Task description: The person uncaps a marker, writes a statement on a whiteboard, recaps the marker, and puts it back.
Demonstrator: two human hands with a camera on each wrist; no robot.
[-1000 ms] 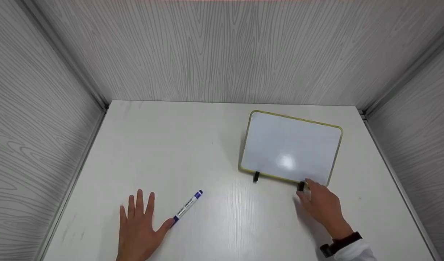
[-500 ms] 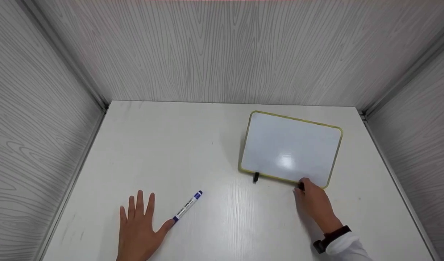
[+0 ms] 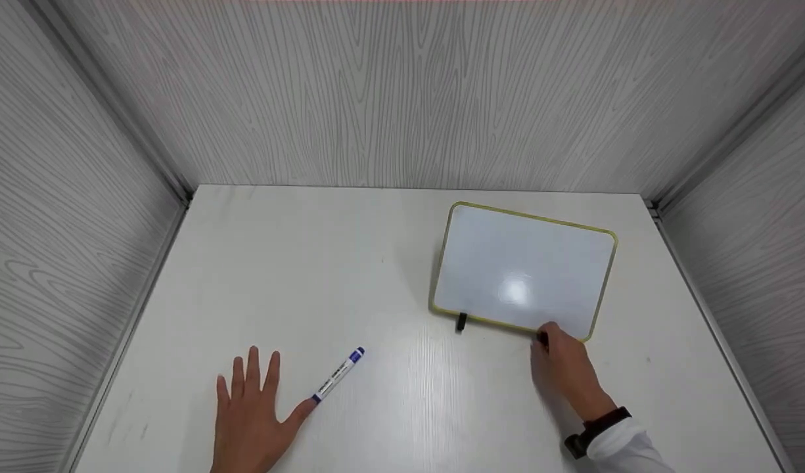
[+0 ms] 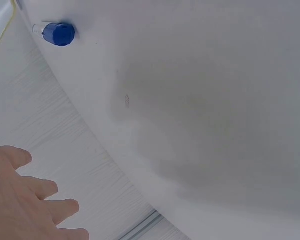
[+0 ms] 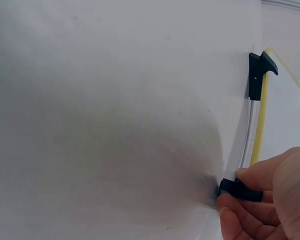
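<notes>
A small whiteboard (image 3: 520, 263) with a yellow frame leans tilted at the right of the white table. Two black support feet grip its lower edge. My right hand (image 3: 570, 368) pinches the right-hand black support foot (image 5: 242, 191) between thumb and fingers, which partly hide it. The other black support foot (image 3: 462, 322) stands untouched to the left. My left hand (image 3: 251, 420) lies with fingers spread, palm down, at the table's front left. Its thumb reaches the lower end of a white and blue marker (image 3: 338, 376), whose blue end also shows in the left wrist view.
Grey wood-grain panels (image 3: 402, 92) rise behind the white table (image 3: 297, 263) and at both sides. A dark wristband (image 3: 597, 432) and a white sleeve (image 3: 629, 450) are on the right arm.
My right hand has moved slightly left and its fingers have come round the right-hand support foot. The left hand and marker stay put.
</notes>
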